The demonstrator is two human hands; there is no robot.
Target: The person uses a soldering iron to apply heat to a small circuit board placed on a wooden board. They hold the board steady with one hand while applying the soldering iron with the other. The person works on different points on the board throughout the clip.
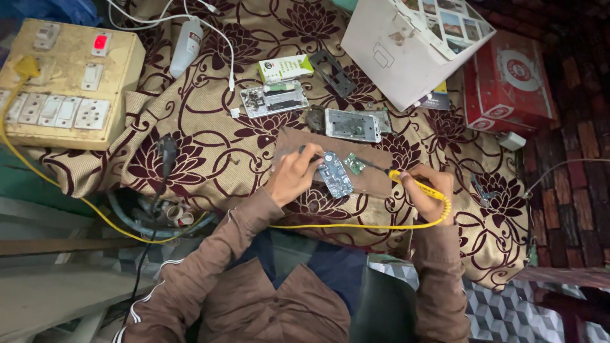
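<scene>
My left hand [293, 175] rests on a brown board [375, 166], fingers pinching the edge of a blue circuit board [337, 174] that lies on it. A small green circuit piece [354, 165] sits just right of it. My right hand [429, 192] grips a yellow-handled soldering iron [416, 185], its dark tip pointing left toward the green piece. A yellow cord [356, 225] runs from the handle back across the table's front edge.
A patterned cloth [216, 140] covers the table. An opened phone body [274, 100], a second phone frame [353, 124], a white-green box [284, 67], a white glue bottle [186, 47], a switchboard [67, 82], a white box [406, 47] and red box [508, 82] lie around.
</scene>
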